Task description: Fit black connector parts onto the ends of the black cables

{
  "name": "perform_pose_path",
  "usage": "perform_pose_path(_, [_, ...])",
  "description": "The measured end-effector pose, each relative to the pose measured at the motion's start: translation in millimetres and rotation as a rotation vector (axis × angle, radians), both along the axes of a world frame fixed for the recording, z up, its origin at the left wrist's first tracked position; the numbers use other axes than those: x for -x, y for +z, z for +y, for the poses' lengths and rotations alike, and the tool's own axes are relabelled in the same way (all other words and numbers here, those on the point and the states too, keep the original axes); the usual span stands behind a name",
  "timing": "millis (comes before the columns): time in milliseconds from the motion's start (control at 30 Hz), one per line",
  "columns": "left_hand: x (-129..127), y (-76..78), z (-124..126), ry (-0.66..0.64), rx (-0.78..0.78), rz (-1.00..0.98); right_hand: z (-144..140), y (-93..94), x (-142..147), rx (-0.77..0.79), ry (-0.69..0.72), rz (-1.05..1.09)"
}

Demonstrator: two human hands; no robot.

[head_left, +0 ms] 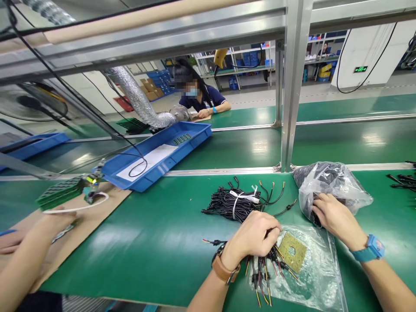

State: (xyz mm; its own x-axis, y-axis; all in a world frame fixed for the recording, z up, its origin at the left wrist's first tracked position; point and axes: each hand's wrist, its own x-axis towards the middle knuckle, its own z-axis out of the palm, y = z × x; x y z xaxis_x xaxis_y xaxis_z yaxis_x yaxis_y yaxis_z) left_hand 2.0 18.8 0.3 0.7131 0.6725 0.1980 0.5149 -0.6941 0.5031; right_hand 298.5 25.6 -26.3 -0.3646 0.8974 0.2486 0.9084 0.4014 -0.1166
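Note:
My left hand is closed around a bunch of short black cables, whose red, yellow and black wire ends fan out below it. Beneath them lies a flat clear plastic bag bearing a square yellowish sponge with a hole in its middle. My right hand has its curled fingers at the mouth of a second plastic bag filled with black parts; what the fingertips grip is hidden. Just beyond my left hand rests a tied bundle of black cables with a white band.
A blue tray with paper sits at back left. At left, a co-worker's hand is by green trays on cardboard. A metal post rises behind the bags. Another person sits across the bench. More cables lie far right.

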Motion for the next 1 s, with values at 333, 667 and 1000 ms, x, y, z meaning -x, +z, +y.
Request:
perform_pose_path(333, [-57, -15.4, 6, 0.312, -0.123, 0.433, -1, -7.8, 5, 0.020, -0.116, -0.097])
perform_pose_path(667, [-16, 22.5, 12, -0.005, 0.122, 0.347, -6, -4.6, 4, 0.153, -0.115, -0.037])
perform_pose_path(1000, [-96, -16.5, 53, 0.502, -0.069, 0.496, -3, -2.1, 5, 0.197, -0.127, 0.064])
